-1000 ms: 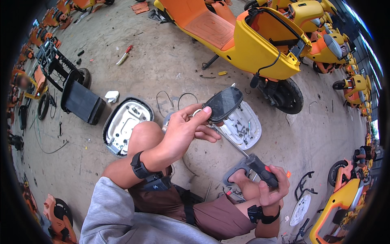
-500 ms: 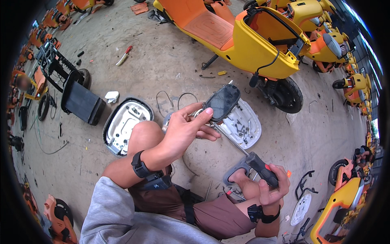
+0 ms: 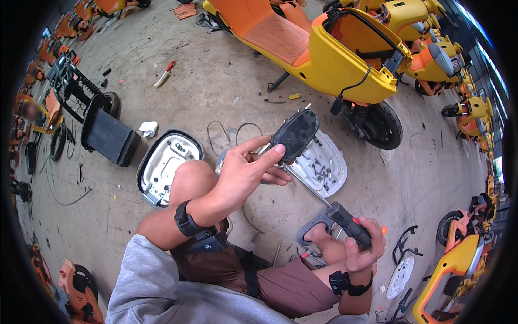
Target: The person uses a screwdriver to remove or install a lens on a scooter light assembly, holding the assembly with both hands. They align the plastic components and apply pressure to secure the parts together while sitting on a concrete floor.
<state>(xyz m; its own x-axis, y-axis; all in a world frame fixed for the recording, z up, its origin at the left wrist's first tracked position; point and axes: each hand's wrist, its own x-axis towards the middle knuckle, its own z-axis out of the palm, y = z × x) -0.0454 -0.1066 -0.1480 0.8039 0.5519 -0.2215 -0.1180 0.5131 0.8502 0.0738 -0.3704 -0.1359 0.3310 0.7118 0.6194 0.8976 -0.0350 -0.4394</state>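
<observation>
My left hand [image 3: 252, 164] grips a dark oval part [image 3: 294, 135], which looks like a scooter's display unit, by its near left edge. The thumb lies on its face and the fingers curl beneath. In my right hand [image 3: 362, 245] is a screwdriver [image 3: 345, 218] with a black and red handle. Its shaft runs up and left to the underside of the oval part; the tip is hidden there. Beyond and below the part, a white tray-like shell [image 3: 337, 170] with several loose screws lies on the floor.
Another white shell [image 3: 162, 175] with a black rim lies beside my left knee. A yellow and orange scooter [image 3: 345, 59] stands ahead. A black frame with a box [image 3: 110, 135] sits at left. Red-handled pliers [image 3: 165, 74] and a white perforated plate [image 3: 400, 278] lie on the floor.
The oval part has tilted slightly, so its face looks darker with less reflection. Both hands and the screwdriver stay almost in place.
</observation>
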